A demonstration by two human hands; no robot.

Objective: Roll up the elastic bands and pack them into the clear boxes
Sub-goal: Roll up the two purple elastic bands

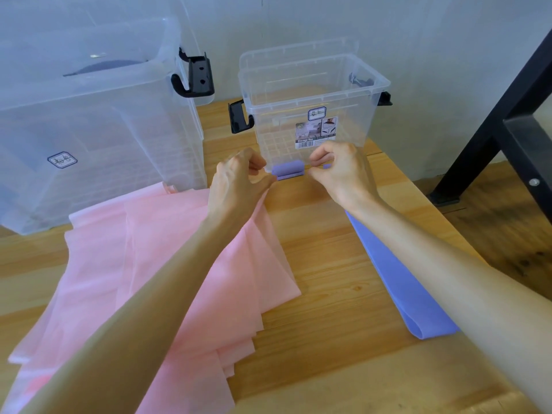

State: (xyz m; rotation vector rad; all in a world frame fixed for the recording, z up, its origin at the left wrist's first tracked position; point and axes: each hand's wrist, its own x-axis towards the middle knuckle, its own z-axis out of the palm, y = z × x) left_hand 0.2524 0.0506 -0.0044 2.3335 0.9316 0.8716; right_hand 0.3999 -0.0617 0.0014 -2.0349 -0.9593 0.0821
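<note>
Pinching each end of a small purple roll [288, 170], the left hand [239, 180] and right hand [340, 171] hold it just in front of the small clear box [313, 94], low against the box's front wall. The purple band [400, 273] trails from the right hand's side toward the near edge, flat on the tabletop [328, 264] and partly under the right forearm. A pile of pink bands [167, 264] spreads across the left half, its far edge touching the large clear box [89, 121]. Bare wood shows between the pink pile and the purple band. Both boxes stand open-topped near a pale wall [418, 40]. A black frame [507, 115] stands on the wooden floor at right.
</note>
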